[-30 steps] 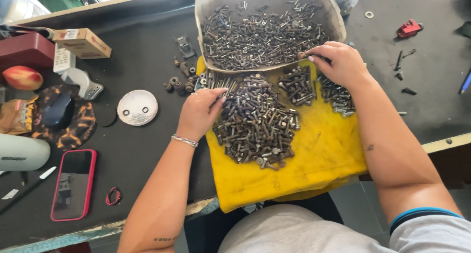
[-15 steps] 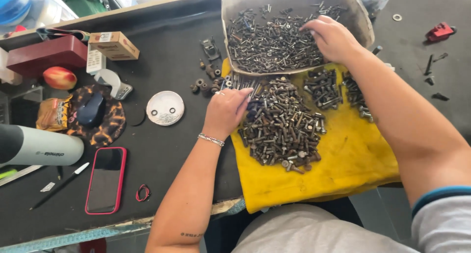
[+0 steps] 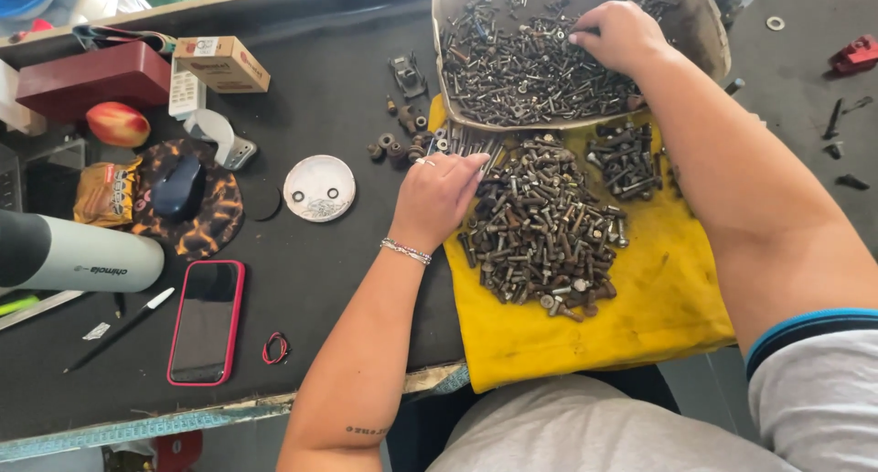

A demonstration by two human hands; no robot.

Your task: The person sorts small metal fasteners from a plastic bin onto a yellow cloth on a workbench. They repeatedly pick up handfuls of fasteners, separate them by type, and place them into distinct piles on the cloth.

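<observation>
- Your right hand (image 3: 622,35) reaches into the grey tray (image 3: 709,33) at 12 o'clock, fingers curled down into the loose mixed screws (image 3: 521,65). They look pinched on a small piece, but what they hold is hidden, so I cannot tell for certain.
- Your left hand (image 3: 437,198) rests at the 9 o'clock edge of the sorted bolt pile (image 3: 540,225), fingers loosely bent and touching the nearest bolts, gripping nothing that shows.
- The pile sits on a yellow cloth (image 3: 640,326), which probably keeps the bolts from rolling over the dark tabletop (image 3: 320,280) and makes them easy to see.
- A smaller heap of bolts (image 3: 622,156) lies at 1 o'clock from the big pile, just under the tray's near rim, kept apart as if by kind.
- The cloth's near edge hangs over the tabletop edge toward your lap, so pieces pushed toward 6 o'clock could drop off.
- At 9 o'clock from your left hand lie a white round lid (image 3: 318,187) holding small washers and, closer to you, a phone in a red case (image 3: 207,320), with bare tabletop between them.
- A few dark nuts (image 3: 393,147) lie at 11 o'clock, just beside the cloth's corner.
</observation>
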